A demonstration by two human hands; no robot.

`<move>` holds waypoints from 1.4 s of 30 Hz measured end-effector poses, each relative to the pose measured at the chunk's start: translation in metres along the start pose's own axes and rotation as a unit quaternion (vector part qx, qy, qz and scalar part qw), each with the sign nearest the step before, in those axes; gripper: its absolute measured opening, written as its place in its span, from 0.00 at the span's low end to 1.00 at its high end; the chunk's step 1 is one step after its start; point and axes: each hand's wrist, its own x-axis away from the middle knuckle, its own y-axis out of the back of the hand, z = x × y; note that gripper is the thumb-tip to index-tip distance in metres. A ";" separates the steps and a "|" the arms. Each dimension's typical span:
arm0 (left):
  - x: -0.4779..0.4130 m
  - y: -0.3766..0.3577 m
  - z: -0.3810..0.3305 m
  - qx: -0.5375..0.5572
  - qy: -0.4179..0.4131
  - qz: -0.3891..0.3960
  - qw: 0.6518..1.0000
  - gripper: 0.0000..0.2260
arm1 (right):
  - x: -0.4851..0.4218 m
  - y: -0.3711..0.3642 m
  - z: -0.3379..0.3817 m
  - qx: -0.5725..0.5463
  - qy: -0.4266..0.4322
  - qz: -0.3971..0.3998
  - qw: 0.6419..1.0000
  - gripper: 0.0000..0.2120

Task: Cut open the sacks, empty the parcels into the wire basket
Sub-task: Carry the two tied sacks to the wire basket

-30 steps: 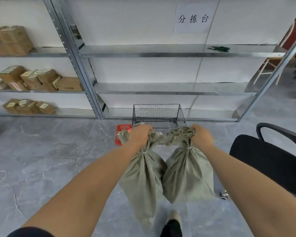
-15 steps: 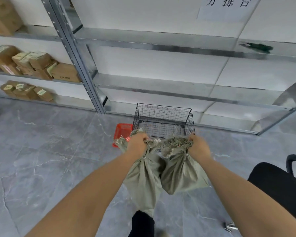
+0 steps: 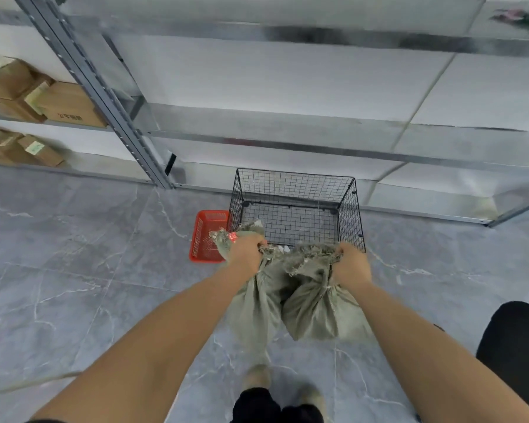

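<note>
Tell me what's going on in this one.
A person stands facing the basket on the floor with a grey-green sack hanging from each hand. The left hand grips the left sack by its bunched neck, and the right hand grips the right sack the same way. Both sacks look tied shut, not yet cut. No parcels show in the basket. A red tray sits beside it.

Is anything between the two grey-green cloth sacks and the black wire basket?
Nothing visible. The left hand and right hand hold the sacks just before the open wire basket; the red plastic tray lies beside it.
</note>
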 end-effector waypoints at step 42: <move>0.001 -0.068 -0.068 -0.103 -0.080 0.165 0.978 0.14 | -0.037 -0.014 -0.102 -0.071 -0.053 0.045 0.995 0.28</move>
